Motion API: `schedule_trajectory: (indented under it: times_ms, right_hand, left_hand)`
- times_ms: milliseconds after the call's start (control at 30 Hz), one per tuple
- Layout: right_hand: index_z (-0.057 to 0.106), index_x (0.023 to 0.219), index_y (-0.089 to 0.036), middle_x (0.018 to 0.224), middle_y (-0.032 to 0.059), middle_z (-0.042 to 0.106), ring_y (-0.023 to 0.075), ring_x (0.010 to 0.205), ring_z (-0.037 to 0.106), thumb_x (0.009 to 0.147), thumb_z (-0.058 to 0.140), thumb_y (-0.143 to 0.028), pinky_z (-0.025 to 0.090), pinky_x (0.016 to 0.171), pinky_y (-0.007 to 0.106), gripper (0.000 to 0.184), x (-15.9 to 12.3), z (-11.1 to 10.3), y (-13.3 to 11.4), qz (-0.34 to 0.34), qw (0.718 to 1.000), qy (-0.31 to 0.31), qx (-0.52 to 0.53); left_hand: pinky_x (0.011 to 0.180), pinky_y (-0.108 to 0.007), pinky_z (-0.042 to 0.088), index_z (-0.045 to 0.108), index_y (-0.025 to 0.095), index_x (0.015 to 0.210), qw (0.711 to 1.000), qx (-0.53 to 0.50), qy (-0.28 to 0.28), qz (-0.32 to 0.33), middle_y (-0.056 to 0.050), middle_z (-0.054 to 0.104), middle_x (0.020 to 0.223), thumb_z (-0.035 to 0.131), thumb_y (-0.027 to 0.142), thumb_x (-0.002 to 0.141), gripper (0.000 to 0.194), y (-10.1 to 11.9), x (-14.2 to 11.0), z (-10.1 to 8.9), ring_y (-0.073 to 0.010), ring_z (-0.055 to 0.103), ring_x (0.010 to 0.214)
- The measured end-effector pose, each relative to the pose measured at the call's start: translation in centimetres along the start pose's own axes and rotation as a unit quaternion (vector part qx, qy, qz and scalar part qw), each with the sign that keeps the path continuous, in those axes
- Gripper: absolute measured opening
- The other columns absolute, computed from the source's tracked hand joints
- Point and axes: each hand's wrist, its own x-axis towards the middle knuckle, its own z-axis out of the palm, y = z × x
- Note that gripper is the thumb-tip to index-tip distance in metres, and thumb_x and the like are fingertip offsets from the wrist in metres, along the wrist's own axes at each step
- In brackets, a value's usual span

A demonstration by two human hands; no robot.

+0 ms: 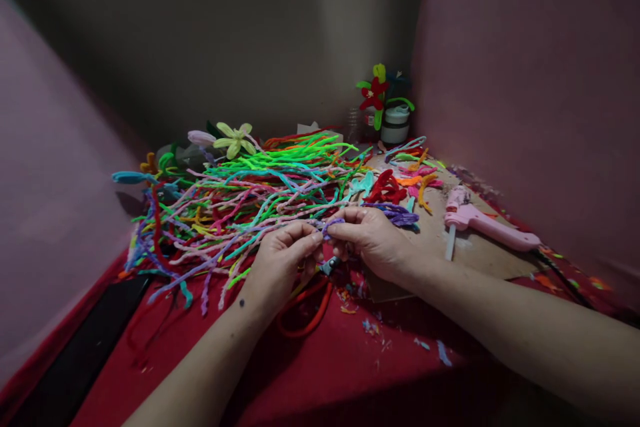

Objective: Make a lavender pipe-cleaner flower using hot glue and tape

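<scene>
My left hand (283, 259) and my right hand (371, 239) meet over a red cloth, fingers pinched together on a short purple pipe cleaner (332, 224) bent between them. Just behind my hands lies a big loose heap of coloured pipe cleaners (250, 203), green, pink, blue and purple. Orange-handled cutters (309, 310) lie on the cloth under my hands, partly hidden by them.
A pink glue gun (483, 221) rests on a cardboard sheet (480, 253) at the right. Red, orange and purple bent pieces (395, 193) lie near it. Finished pipe-cleaner flowers (377, 93) stand in a jar at the back corner; a pale flower (233, 137) lies behind the heap. Walls close in on both sides.
</scene>
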Motion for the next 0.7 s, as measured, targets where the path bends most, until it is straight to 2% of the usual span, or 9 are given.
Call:
schedule_trajectory:
  times_ms: [67, 133, 233, 333, 400, 600, 700]
  right_hand:
    - [0.057, 0.064, -0.015, 0.046, -0.0049, 0.053, 0.0057, 0.038, 0.045, 0.065, 0.06, -0.015, 0.034, 0.039, 0.018, 0.003, 0.0, 0.0, 0.1, 0.004, 1.0, -0.003, 0.008]
    - [0.056, 0.066, -0.016, 0.046, -0.0055, 0.053, 0.006, 0.036, 0.043, 0.065, 0.058, -0.015, 0.032, 0.037, 0.018, 0.003, 0.1, 0.0, 0.2, 0.019, 1.0, -0.012, 0.021]
    - [0.054, 0.067, -0.017, 0.049, -0.0045, 0.056, 0.0068, 0.037, 0.045, 0.065, 0.055, -0.015, 0.032, 0.036, 0.018, 0.003, 0.0, 0.0, 0.4, 0.038, 0.998, -0.024, 0.032]
    - [0.053, 0.065, -0.016, 0.049, -0.005, 0.054, 0.0057, 0.037, 0.043, 0.063, 0.051, -0.012, 0.031, 0.036, 0.017, 0.005, -0.2, 0.0, 0.4, 0.015, 0.999, -0.017, 0.025]
    - [0.052, 0.064, -0.017, 0.047, -0.0061, 0.052, 0.0053, 0.036, 0.041, 0.062, 0.05, -0.01, 0.03, 0.036, 0.017, 0.008, -0.3, 0.1, 0.5, -0.002, 1.0, -0.009, 0.018]
    - [0.053, 0.067, -0.017, 0.048, -0.0072, 0.051, 0.0058, 0.038, 0.042, 0.064, 0.052, -0.01, 0.031, 0.038, 0.018, 0.008, -0.3, 0.2, 0.5, -0.03, 0.999, -0.006, -0.01]
    - [0.056, 0.07, -0.016, 0.054, -0.0055, 0.053, 0.0065, 0.044, 0.045, 0.069, 0.056, -0.015, 0.036, 0.042, 0.019, 0.002, -0.4, 0.1, 0.1, -0.044, 0.998, -0.011, -0.045]
  left_hand:
    - [0.041, -0.019, 0.03, 0.055, 0.016, 0.068, 0.998, 0.058, 0.013, 0.019, 0.004, 0.049, 0.055, 0.058, 0.031, 0.078, 0.019, -0.1, -0.1, 0.2, -0.006, 0.038, 0.043]
    - [0.045, -0.019, 0.032, 0.057, 0.016, 0.068, 0.985, 0.15, 0.038, 0.08, 0.004, 0.049, 0.057, 0.057, 0.029, 0.079, 0.017, -0.3, -0.1, 0.3, -0.0068, 0.04, 0.048]
    - [0.054, -0.019, 0.036, 0.06, 0.016, 0.071, 0.936, 0.282, 0.067, 0.201, 0.002, 0.054, 0.063, 0.055, 0.023, 0.08, 0.013, -0.7, -0.1, 0.3, -0.008, 0.046, 0.057]
    - [0.056, -0.019, 0.037, 0.061, 0.017, 0.074, 0.906, 0.339, 0.068, 0.243, 0.002, 0.058, 0.063, 0.054, 0.021, 0.081, 0.011, -1.0, -0.1, 0.3, -0.0081, 0.047, 0.056]
    - [0.054, -0.019, 0.036, 0.061, 0.017, 0.074, 0.913, 0.333, 0.062, 0.225, 0.002, 0.057, 0.062, 0.054, 0.022, 0.081, 0.011, -1.1, -0.1, 0.4, -0.0082, 0.047, 0.055]
    - [0.042, -0.019, 0.027, 0.057, 0.016, 0.068, 0.974, 0.19, 0.047, 0.11, 0.005, 0.045, 0.052, 0.055, 0.032, 0.081, 0.021, -0.6, -0.1, 0.8, -0.0061, 0.035, 0.044]
    - [0.041, -0.019, 0.028, 0.056, 0.016, 0.068, 0.986, 0.138, 0.054, 0.073, 0.005, 0.046, 0.052, 0.057, 0.033, 0.078, 0.02, 0.1, -0.2, 0.7, -0.0066, 0.037, 0.043]
